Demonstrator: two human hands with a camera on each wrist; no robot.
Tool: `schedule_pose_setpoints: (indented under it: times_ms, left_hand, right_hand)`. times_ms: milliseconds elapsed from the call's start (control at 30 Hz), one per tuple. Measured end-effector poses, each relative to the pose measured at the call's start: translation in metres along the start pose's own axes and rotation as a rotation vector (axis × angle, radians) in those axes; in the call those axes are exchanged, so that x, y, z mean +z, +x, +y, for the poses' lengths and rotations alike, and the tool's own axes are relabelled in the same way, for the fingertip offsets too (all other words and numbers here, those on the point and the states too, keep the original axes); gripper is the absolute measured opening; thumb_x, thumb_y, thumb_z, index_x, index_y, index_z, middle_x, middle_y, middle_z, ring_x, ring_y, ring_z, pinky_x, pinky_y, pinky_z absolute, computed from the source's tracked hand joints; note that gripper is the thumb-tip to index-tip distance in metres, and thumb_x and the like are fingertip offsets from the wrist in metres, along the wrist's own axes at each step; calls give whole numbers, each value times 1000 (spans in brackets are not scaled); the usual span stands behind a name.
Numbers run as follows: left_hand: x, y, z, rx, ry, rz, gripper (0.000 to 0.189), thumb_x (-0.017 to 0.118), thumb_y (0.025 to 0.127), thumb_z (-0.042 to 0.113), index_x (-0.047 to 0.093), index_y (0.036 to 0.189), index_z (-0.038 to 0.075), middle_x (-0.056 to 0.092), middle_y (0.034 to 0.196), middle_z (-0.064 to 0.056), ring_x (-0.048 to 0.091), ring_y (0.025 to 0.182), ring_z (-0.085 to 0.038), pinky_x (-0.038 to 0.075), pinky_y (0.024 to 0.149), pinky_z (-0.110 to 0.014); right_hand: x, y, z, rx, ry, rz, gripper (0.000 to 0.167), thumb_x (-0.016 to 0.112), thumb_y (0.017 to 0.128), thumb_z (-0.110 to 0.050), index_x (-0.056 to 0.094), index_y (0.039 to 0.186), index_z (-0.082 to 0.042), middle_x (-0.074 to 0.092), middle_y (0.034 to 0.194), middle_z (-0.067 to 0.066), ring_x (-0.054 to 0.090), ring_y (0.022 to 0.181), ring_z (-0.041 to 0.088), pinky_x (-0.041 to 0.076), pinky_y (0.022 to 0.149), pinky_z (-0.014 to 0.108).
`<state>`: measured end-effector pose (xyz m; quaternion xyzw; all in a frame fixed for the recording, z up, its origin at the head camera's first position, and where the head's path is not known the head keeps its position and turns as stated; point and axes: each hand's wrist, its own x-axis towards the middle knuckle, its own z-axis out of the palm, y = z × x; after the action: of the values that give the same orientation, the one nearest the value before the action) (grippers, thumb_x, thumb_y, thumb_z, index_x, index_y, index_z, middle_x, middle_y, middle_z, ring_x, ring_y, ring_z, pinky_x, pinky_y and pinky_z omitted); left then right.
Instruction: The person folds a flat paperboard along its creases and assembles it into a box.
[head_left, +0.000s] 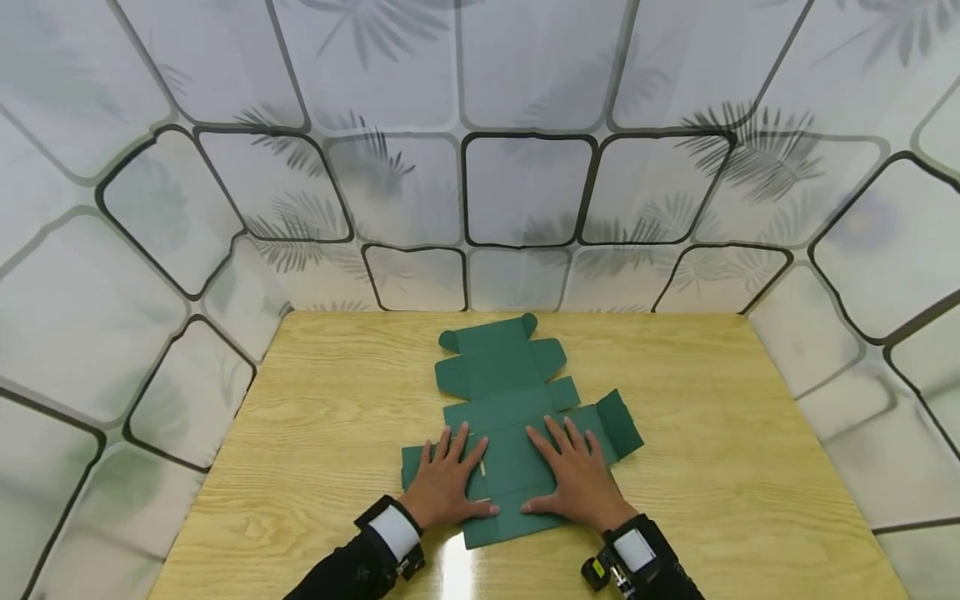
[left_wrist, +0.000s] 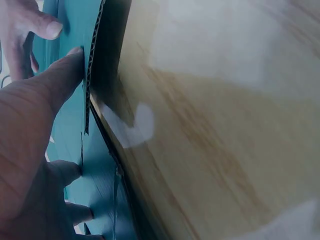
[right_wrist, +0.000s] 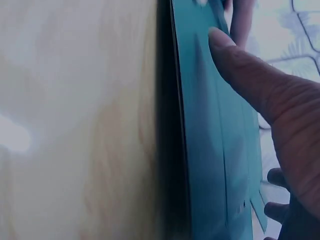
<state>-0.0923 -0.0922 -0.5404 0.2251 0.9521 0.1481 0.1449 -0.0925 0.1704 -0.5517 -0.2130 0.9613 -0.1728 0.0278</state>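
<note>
A green cardboard box blank (head_left: 498,367), unfolded, lies mostly flat on the wooden table, with flaps and tabs along its sides. My left hand (head_left: 442,483) rests on its left part, fingers spread and thumb pointing inward. On the right part my right hand (head_left: 581,479) lies with fingers spread too. One flap (head_left: 619,423) at the right side tilts up off the table. In the left wrist view the corrugated edge of the cardboard (left_wrist: 91,75) shows beside the thumb. The right wrist view shows the thumb touching the green cardboard (right_wrist: 205,125) close to its near edge.
The light wooden table (head_left: 315,417) stretches out on both sides of the cardboard. Pale curtains (head_left: 525,192) with dark line patterns and leaf prints enclose the table at the back and sides. A wristband (head_left: 393,533) with a camera sits on each wrist.
</note>
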Motion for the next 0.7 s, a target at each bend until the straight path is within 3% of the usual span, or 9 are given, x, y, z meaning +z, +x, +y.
schedule_pose_setpoints:
  times_ms: [300, 700]
  left_hand:
    - [4, -1, 8, -36, -22, 0, 99, 70, 83, 68, 37, 158, 14, 21, 164, -23, 20, 148, -51, 22, 112, -71]
    - [5, -6, 21, -62, -82, -28, 95, 69, 85, 65, 37, 158, 13, 20, 164, -25, 16, 147, -55, 23, 109, -75]
  right_hand:
    - [7, -5, -2, 57, 20, -84, 106, 77, 70, -73, 45, 154, -17, 33, 160, 19, 25, 147, 48, 22, 110, 72]
    - [-2, -2, 14, 31, 87, -87, 102, 82, 67, -68, 50, 150, -17, 34, 159, 21, 27, 145, 49, 21, 110, 71]
